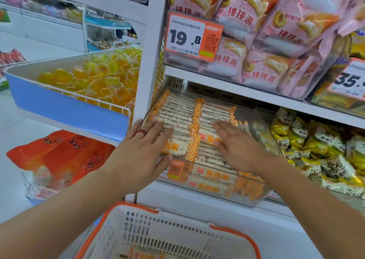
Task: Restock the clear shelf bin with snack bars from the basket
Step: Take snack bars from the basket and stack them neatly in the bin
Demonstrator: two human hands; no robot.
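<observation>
**Both hands flat on the snack bars in the clear bin**

At the centre of the frame, the clear shelf bin (256, 197) sits on a white shelf, packed with snack bars (177, 108) in white wrappers with orange-checked ends, laid in two rows. The left hand (142, 148), a red ring on one finger, lies with straight, spread fingers on top of the left row, its thumb at the bin's front edge. The right hand (237, 146) rests flat, fingers straight and close together, on the right row. Neither hand grips anything.

At the bottom centre, the white basket (158, 237) with its orange rim stands just below the bin; a few orange wrappers show at its bottom. Pink cake packs (256, 31) fill the shelf above, behind a price tag (189, 35) reading 19.8. Yellow packets (316, 150) lie right of the bin.
</observation>
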